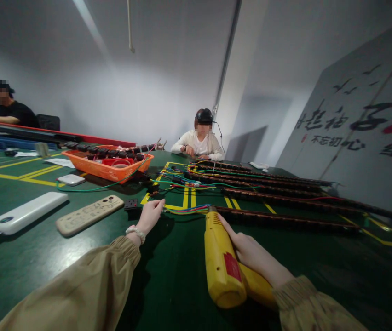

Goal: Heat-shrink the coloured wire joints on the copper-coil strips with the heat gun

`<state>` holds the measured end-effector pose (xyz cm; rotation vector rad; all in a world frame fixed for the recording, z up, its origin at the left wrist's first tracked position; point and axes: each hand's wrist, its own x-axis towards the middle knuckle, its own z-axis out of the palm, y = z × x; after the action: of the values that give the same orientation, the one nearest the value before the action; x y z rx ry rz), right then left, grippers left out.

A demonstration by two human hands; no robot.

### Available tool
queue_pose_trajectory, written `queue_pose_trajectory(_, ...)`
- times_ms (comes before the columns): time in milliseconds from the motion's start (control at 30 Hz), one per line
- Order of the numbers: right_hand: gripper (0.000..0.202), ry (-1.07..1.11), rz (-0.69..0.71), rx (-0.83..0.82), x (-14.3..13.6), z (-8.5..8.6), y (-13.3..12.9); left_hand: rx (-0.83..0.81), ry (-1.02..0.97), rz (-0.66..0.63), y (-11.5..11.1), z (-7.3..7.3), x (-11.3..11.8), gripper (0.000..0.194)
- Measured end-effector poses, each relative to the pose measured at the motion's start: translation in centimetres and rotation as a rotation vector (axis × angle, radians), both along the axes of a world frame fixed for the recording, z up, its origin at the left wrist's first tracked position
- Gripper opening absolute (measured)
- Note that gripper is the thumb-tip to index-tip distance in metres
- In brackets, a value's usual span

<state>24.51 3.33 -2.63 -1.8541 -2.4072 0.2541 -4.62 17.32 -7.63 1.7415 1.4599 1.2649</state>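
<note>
Left hand: (152,215) fingers pinched on the free ends of the wires (189,210)
Right hand: (251,250) wrapped round the heat gun (221,262)
Gun place: near side of the table (178,276), nozzle towards the far edge, just beside the wires
Wires place: between left hand and near strip (285,218)
Handling: we keep wires straight and fanned, fingers well back from the nozzle
Aim: we judge short, even sweeps best, nozzle off the insulation
Heat guns: 1
Orange baskets: 1 (113,174)
Remotes: 1 (90,215)
White handheld devices: 1 (26,213)
Small white boxes: 1 (71,179)
Co-workers: 2 (201,141) (13,112), beyond the far edge
Dark strips: several, overlapping, we can't tell exactly
Wire count: several, too bunched
</note>
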Motion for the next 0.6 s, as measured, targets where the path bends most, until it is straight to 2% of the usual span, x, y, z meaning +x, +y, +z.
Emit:
queue_pose_trajectory(200,0.083,-0.059,0.075,-0.009,-2.4,-0.2,0.6,0.004,0.003,-0.004,0.4,-0.4,-0.1,0.045)
queue_pose_trajectory(600,0.087,-0.154,0.234,0.045,-8.7,1.0,0.4,0.039,0.021,0.014,0.0,-0.1,0.0,0.047)
